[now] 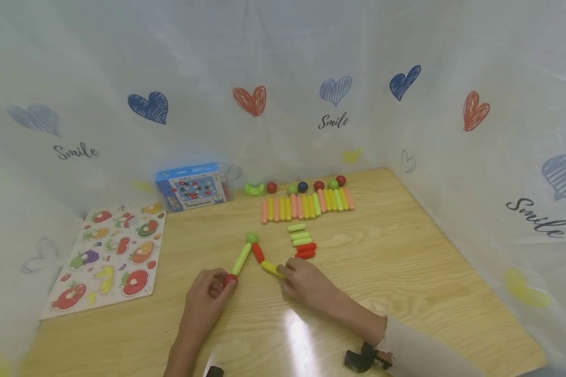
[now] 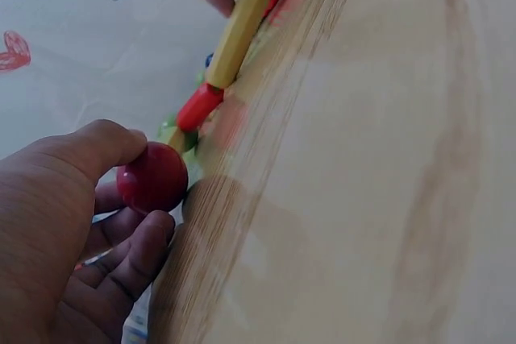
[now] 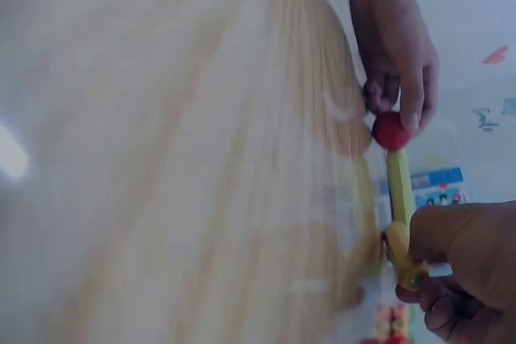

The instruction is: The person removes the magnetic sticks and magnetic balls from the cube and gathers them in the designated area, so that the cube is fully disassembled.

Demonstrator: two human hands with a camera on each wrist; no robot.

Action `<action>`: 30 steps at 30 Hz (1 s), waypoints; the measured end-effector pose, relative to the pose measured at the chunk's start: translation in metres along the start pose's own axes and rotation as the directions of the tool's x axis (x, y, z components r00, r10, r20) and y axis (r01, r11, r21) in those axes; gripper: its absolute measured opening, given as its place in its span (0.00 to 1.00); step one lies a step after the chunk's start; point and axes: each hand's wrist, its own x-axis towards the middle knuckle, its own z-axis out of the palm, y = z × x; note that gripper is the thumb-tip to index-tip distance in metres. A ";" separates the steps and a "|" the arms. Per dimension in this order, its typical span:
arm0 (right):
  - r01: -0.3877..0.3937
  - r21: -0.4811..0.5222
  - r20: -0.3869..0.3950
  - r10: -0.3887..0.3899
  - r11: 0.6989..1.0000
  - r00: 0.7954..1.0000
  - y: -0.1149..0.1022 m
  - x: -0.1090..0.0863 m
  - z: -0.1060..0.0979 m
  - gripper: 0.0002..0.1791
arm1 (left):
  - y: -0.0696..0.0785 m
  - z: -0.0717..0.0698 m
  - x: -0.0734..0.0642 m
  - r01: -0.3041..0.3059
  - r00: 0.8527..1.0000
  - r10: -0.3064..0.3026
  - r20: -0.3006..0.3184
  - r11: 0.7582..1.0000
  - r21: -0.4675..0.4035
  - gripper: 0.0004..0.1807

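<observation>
My left hand (image 1: pixel 206 298) pinches a red ball (image 2: pixel 153 177) between thumb and fingers. From that ball a yellow-green stick (image 1: pixel 242 259) runs up to a green ball (image 1: pixel 252 237). A short red stick (image 1: pixel 258 253) slants down from the green ball and meets a yellow stick (image 1: pixel 271 268) end to end. My right hand (image 1: pixel 308 285) pinches the free end of this yellow stick, thumb on one side and fingers on the other. Together the pieces make a bent chain low over the wooden table, joining both hands.
Right of the chain lie short green sticks (image 1: pixel 301 235) and short red sticks (image 1: pixel 305 250). Behind is a row of pink, yellow and green sticks (image 1: pixel 306 206), with several balls (image 1: pixel 303 187) beyond. A blue box (image 1: pixel 195 187) and a fruit puzzle board (image 1: pixel 109 256) stand left.
</observation>
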 end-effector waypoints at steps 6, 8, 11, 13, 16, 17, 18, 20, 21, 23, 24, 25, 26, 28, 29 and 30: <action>-0.018 0.108 -0.072 0.025 0.994 0.997 0.027 0.001 -0.028 0.13 | 0.003 -0.005 0.002 0.032 0.999 -0.032 0.006 0.999 0.027 0.17; -0.111 0.179 -0.099 0.130 0.978 0.987 0.044 -0.001 -0.039 0.13 | 0.003 -0.006 0.002 0.036 0.999 -0.036 0.004 0.999 0.023 0.17; -0.299 0.238 -0.127 0.334 0.924 0.934 0.077 -0.004 -0.054 0.14 | 0.003 -0.007 0.002 0.028 1.000 -0.028 -0.008 0.999 0.020 0.17; -0.413 0.254 -0.133 0.455 0.874 0.881 0.104 -0.006 -0.062 0.14 | 0.003 -0.008 0.002 0.026 1.000 -0.026 -0.013 0.999 0.024 0.17; -0.538 0.299 -0.135 0.593 0.788 0.794 0.146 -0.011 -0.065 0.14 | 0.001 -0.009 0.001 0.022 1.000 -0.021 -0.018 0.999 0.033 0.17; -0.565 0.312 -0.131 0.624 0.764 0.771 0.160 -0.013 -0.065 0.15 | 0.000 -0.009 0.000 0.021 1.000 -0.020 -0.021 0.999 0.033 0.16; -0.594 0.327 -0.121 0.656 0.735 0.745 0.173 -0.015 -0.065 0.15 | -0.001 -0.009 0.000 0.020 1.000 -0.020 -0.024 0.999 0.032 0.16; -0.640 0.332 -0.108 0.702 0.693 0.704 0.196 -0.020 -0.063 0.16 | -0.002 -0.007 -0.001 0.020 0.999 -0.019 -0.026 0.999 0.038 0.16; -0.658 0.324 -0.099 0.716 0.679 0.691 0.206 -0.023 -0.062 0.16 | -0.003 -0.005 -0.002 0.023 0.999 -0.022 -0.024 0.999 0.043 0.16; -0.687 0.313 -0.073 0.738 0.656 0.671 0.221 -0.028 -0.061 0.15 | -0.004 -0.002 -0.003 0.033 0.999 -0.033 -0.017 0.999 0.039 0.16; -0.698 0.305 -0.057 0.744 0.648 0.666 0.227 -0.030 -0.060 0.15 | -0.004 -0.001 -0.003 0.036 0.999 -0.036 -0.012 0.999 0.035 0.16; -0.705 0.297 -0.042 0.747 0.644 0.664 0.232 -0.032 -0.060 0.15 | -0.004 0.001 -0.003 0.039 0.999 -0.039 -0.006 0.999 0.033 0.16; -0.708 0.297 -0.019 0.746 0.640 0.666 0.236 -0.033 -0.059 0.16 | -0.003 0.001 -0.003 0.039 0.999 -0.039 0.000 0.999 0.026 0.15; -0.699 0.297 0.021 0.727 0.651 0.686 0.241 -0.034 -0.057 0.16 | -0.002 0.001 -0.002 0.030 1.000 -0.030 -0.001 0.999 0.018 0.15; -0.691 0.295 0.034 0.715 0.660 0.698 0.242 -0.034 -0.056 0.17 | -0.001 0.001 -0.001 0.022 1.000 -0.022 -0.006 1.000 0.017 0.15; -0.682 0.292 0.039 0.704 0.671 0.709 0.242 -0.033 -0.055 0.17 | 0.000 0.000 0.000 0.011 1.000 -0.011 -0.012 1.000 0.019 0.15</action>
